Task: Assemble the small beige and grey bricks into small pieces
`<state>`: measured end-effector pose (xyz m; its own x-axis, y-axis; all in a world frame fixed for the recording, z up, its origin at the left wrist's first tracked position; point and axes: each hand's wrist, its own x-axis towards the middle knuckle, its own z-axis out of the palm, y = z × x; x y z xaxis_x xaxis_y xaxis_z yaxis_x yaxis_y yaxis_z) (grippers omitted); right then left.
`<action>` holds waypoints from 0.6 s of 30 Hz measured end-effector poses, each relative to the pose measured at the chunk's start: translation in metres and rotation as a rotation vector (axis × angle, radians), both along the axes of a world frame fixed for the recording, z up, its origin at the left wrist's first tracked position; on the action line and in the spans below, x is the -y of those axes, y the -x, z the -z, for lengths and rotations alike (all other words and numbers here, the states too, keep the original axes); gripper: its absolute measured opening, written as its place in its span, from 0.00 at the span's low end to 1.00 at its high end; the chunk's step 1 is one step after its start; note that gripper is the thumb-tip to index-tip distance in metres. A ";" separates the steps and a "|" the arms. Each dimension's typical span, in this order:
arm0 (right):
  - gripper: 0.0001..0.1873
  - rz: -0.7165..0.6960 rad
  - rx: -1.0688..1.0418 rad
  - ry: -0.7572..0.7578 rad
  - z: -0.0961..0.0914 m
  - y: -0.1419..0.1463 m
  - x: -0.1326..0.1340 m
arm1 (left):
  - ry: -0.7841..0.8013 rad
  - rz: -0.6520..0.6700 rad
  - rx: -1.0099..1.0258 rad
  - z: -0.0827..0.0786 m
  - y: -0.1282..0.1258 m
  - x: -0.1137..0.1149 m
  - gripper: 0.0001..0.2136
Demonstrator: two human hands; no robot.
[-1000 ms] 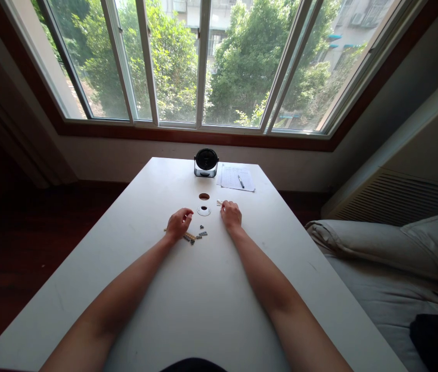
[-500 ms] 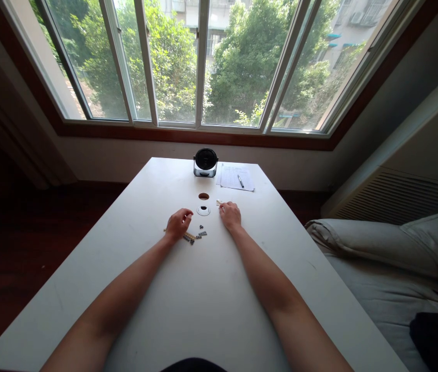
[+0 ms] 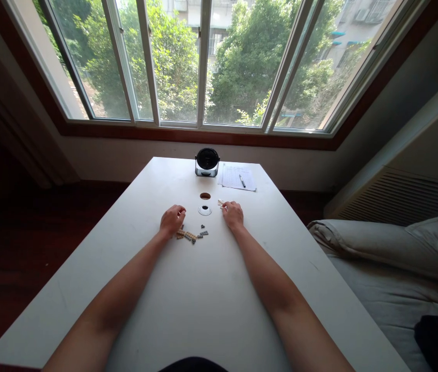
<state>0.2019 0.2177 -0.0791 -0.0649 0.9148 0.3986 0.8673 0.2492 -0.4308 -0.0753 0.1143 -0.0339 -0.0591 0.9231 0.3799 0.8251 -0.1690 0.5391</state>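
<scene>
Centrally, both hands are rested on the white surface (image 3: 157, 310). The left hand (image 3: 172, 219) is curled with its fingers bent inward; whether anything is held inside cannot be told. Just to its lower right, a scatter of small tan and grey pieces (image 3: 191, 236) is seen. The right hand (image 3: 233, 214) is loosely curled, its fingertips set against a small pale piece (image 3: 220, 202), though a firm grip cannot be confirmed. Between the hands a white ring (image 3: 204, 210) is laid, with a round hole (image 3: 205, 196) just above it.
</scene>
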 end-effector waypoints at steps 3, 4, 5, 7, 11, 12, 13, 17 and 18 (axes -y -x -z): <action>0.09 -0.012 -0.019 -0.006 -0.001 0.000 0.000 | 0.126 -0.052 0.012 0.001 0.022 -0.007 0.11; 0.09 -0.015 -0.024 -0.005 -0.002 0.000 0.000 | 0.182 -0.050 0.016 0.001 0.030 -0.009 0.11; 0.09 -0.017 -0.027 -0.003 -0.002 0.001 0.000 | 0.233 -0.025 0.017 0.000 0.037 -0.010 0.11; 0.09 -0.020 -0.030 0.001 -0.002 0.002 0.001 | 0.311 0.062 0.023 -0.003 0.049 -0.011 0.12; 0.09 -0.026 -0.029 0.002 -0.003 0.003 0.001 | 0.414 0.205 0.053 -0.011 0.063 -0.009 0.15; 0.09 -0.029 -0.028 0.000 -0.003 0.003 0.002 | 0.434 0.227 0.049 -0.013 0.065 -0.009 0.15; 0.09 -0.034 -0.026 -0.004 -0.003 0.003 0.002 | 0.452 0.245 0.040 -0.015 0.065 -0.008 0.15; 0.09 -0.068 -0.026 -0.036 -0.003 0.006 0.003 | 0.499 0.267 -0.023 -0.019 0.061 -0.006 0.15; 0.09 -0.079 -0.029 -0.046 -0.003 0.007 0.004 | 0.497 0.264 -0.043 -0.020 0.059 -0.006 0.15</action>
<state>0.1951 0.2139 -0.0760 -0.1244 0.8881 0.4425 0.8316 0.3366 -0.4417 -0.1347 0.1202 -0.0141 0.2046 0.9729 -0.1079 0.8123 -0.1072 0.5733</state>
